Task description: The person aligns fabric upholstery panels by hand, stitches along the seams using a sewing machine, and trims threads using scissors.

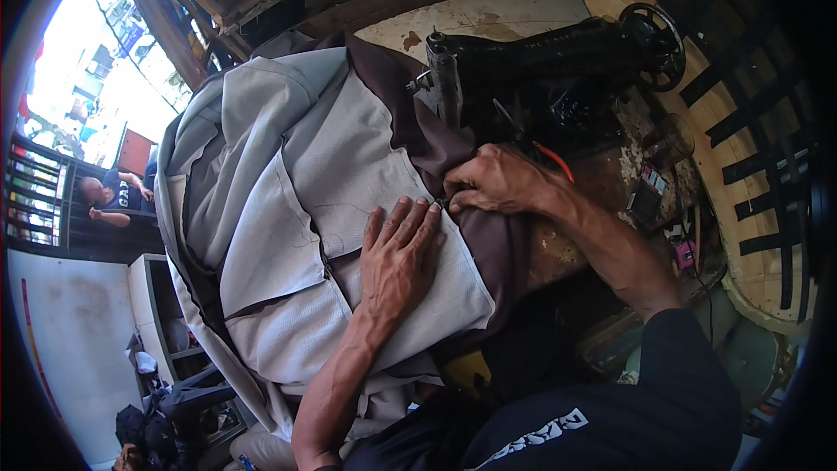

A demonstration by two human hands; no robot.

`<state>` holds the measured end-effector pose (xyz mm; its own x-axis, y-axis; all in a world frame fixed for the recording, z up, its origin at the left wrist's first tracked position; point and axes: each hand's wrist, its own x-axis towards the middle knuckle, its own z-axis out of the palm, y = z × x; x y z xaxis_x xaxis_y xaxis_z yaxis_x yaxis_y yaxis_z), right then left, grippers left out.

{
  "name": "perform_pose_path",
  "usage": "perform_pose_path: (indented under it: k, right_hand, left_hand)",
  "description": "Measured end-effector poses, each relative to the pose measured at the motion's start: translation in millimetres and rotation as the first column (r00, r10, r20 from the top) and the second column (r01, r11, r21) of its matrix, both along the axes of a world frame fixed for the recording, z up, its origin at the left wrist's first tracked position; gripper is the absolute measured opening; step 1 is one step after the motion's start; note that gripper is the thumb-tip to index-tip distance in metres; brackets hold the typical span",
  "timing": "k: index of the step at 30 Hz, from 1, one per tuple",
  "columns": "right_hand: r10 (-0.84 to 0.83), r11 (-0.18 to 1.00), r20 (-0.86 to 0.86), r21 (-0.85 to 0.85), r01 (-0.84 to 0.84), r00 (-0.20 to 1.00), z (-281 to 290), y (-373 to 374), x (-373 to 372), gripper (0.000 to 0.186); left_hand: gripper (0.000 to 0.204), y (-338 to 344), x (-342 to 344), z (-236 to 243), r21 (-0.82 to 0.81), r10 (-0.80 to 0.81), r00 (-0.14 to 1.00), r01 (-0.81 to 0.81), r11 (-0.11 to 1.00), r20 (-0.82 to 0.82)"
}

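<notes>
Brown tabletop [551,255], grey fabric [336,174] under flat left grip [399,253], edge [418,176] in pinched right grip [497,180]

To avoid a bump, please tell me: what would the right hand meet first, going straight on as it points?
Probably the left hand, lying flat on the grey cloth just ahead; depth is unclear.

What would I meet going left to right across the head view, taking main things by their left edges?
Background person in a dark top, light grey woven cloth, wearer's bare left hand, wearer's bare right hand, black spoked sewing-machine handwheel.
</notes>
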<state>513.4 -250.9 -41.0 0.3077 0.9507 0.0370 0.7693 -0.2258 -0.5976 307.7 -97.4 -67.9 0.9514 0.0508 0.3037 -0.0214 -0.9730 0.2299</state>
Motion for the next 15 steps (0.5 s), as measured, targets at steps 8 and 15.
perform_pose_path:
  k: [8,15]
  right_hand:
    - [0.014,0.989,-0.002,0.145,-0.013,1.000,-5,-6,-2,0.024]
    - [0.043,0.969,0.116,0.238,-0.070,0.992,-22,-8,-2,0.024]
  left_hand:
    - [0.055,22,15,0,-0.183,-0.088,0.986,0.114,0.977,0.145]
    - [0.050,23,2,3,-0.138,-0.020,0.997,0.030,0.990,0.068]
